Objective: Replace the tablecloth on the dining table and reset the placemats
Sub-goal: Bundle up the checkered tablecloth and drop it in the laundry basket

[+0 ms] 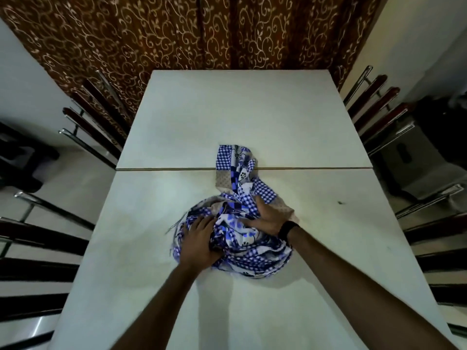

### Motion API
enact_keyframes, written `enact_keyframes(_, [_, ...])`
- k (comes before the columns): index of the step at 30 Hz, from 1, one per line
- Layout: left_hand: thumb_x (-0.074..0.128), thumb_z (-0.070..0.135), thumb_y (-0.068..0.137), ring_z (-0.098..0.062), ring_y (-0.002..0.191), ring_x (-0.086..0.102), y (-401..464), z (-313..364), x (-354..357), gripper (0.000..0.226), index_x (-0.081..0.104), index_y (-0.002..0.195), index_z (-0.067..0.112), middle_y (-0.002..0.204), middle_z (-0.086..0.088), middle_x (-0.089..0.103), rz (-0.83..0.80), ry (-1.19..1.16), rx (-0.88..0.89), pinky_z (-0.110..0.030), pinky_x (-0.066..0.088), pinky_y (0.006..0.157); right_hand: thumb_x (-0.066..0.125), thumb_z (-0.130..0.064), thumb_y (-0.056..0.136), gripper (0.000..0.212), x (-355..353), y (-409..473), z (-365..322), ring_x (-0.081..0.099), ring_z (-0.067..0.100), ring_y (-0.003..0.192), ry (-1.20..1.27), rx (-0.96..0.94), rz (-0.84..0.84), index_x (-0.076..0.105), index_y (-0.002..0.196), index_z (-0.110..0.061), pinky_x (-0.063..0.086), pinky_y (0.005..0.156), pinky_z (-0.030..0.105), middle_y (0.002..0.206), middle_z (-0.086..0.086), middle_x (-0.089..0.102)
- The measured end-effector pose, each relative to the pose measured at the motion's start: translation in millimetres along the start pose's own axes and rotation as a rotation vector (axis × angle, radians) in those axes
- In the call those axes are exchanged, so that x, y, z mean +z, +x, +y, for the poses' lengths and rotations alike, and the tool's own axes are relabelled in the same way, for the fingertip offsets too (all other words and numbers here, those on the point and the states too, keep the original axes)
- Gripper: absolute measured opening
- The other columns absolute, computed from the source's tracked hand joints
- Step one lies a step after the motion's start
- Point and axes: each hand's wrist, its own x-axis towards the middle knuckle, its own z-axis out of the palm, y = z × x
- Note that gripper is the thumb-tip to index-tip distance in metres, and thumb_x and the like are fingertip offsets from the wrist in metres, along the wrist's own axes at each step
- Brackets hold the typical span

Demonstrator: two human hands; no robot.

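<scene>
The cloth [242, 223] lies bunched near the middle of the table [141, 223]. The left hand [199, 245] and right hand [267, 218] each grip its folds. Likely light, limp, snag-prone; gather by the bulk.

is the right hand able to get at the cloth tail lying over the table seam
Probably yes: the right hand grips the bunched cloth just below the tail, and only bare table lies between.
</scene>
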Motion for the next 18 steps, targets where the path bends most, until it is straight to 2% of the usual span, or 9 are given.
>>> enact_keyframes(1, [0.076,0.044,0.066,-0.023,0.146,0.027,5,0,-3,0.096,0.036,0.149,0.019,0.155,0.0,0.036,0.0,-0.022,0.066,-0.047,0.023,0.119,0.065,-0.086,0.052,0.138,2,-1,-11,0.021,0.023,0.149,-0.111,-0.002,-0.092,-0.009,0.154,-0.029,0.029,0.119,0.044,0.165,-0.001,0.007])
enact_keyframes(3, [0.079,0.033,0.061,-0.025,0.139,0.04,13,1,-7,0.086,0.051,0.139,0.011,0.146,-0.006,0.049,0.019,-0.077,0.208,-0.04,0.034,0.114,0.067,-0.092,0.035,0.154,16,-1,-24,0.016,0.024,0.15,-0.473,-0.058,-0.196,-0.019,0.15,-0.034,0.025,0.12,0.047,0.165,0.001,-0.001])
enact_keyframes(6, [0.08,0.018,0.047,-0.02,0.12,0.056,19,-3,-10,0.074,0.068,0.119,0.012,0.126,-0.005,0.065,0.037,-0.226,0.339,-0.026,0.042,0.104,0.08,-0.077,0.036,0.157,54,-7,-26,0.0,0.035,0.151,-0.765,-0.085,-0.152,-0.02,0.149,-0.035,0.01,0.116,0.066,0.164,0.01,-0.011])
enact_keyframes(8, [0.082,0.017,0.043,-0.012,0.115,0.056,17,-6,-13,0.074,0.07,0.116,0.016,0.124,0.0,0.066,0.033,-0.297,0.341,-0.024,0.045,0.1,0.086,-0.063,0.044,0.147,69,-11,-22,0.009,0.038,0.148,-0.807,-0.084,-0.048,-0.006,0.153,-0.028,0.015,0.113,0.068,0.163,0.014,0.001])
enact_keyframes(10, [0.084,0.017,0.044,-0.015,0.111,0.06,12,-8,-17,0.069,0.073,0.112,0.02,0.12,0.002,0.067,0.103,-0.377,0.236,-0.03,0.05,0.097,0.086,-0.056,0.051,0.126,69,-13,-23,0.037,0.035,0.136,-0.787,-0.092,0.092,0.014,0.148,-0.022,0.034,0.106,0.059,0.151,0.014,0.033])
enact_keyframes(12, [0.085,0.028,0.047,-0.012,0.105,0.062,5,-12,-24,0.059,0.074,0.104,0.02,0.113,0.007,0.067,0.21,-0.471,0.136,-0.027,0.05,0.094,0.083,-0.052,0.058,0.107,66,-15,-26,0.059,0.033,0.111,-0.7,-0.105,0.209,0.023,0.142,-0.023,0.049,0.088,0.045,0.124,0.012,0.058])
enact_keyframes(14, [0.084,0.039,0.053,-0.009,0.101,0.06,-3,-17,-32,0.056,0.073,0.104,0.019,0.108,0.008,0.067,0.244,-0.477,0.094,-0.024,0.046,0.092,0.079,-0.046,0.063,0.105,63,-24,-30,0.066,0.032,0.093,-0.627,-0.049,0.268,0.019,0.147,-0.025,0.053,0.076,0.04,0.103,0.011,0.066])
enact_keyframes(16, [0.087,0.036,0.062,-0.014,0.1,0.06,-10,-25,-36,0.051,0.071,0.107,0.018,0.108,0.002,0.067,0.246,-0.462,-0.019,-0.027,0.046,0.091,0.078,-0.037,0.066,0.107,60,-38,-29,0.065,0.031,0.082,-0.485,0.06,0.279,0.013,0.151,-0.029,0.054,0.069,0.038,0.093,0.009,0.067])
enact_keyframes(18, [0.08,0.038,0.075,-0.017,0.102,0.059,-18,-29,-34,0.04,0.069,0.108,0.019,0.109,0.001,0.065,0.334,-0.524,-0.146,-0.031,0.048,0.091,0.082,-0.03,0.067,0.099,57,-57,-21,0.065,0.029,0.093,-0.223,0.16,0.243,0.027,0.15,-0.026,0.051,0.074,0.032,0.107,0.008,0.069])
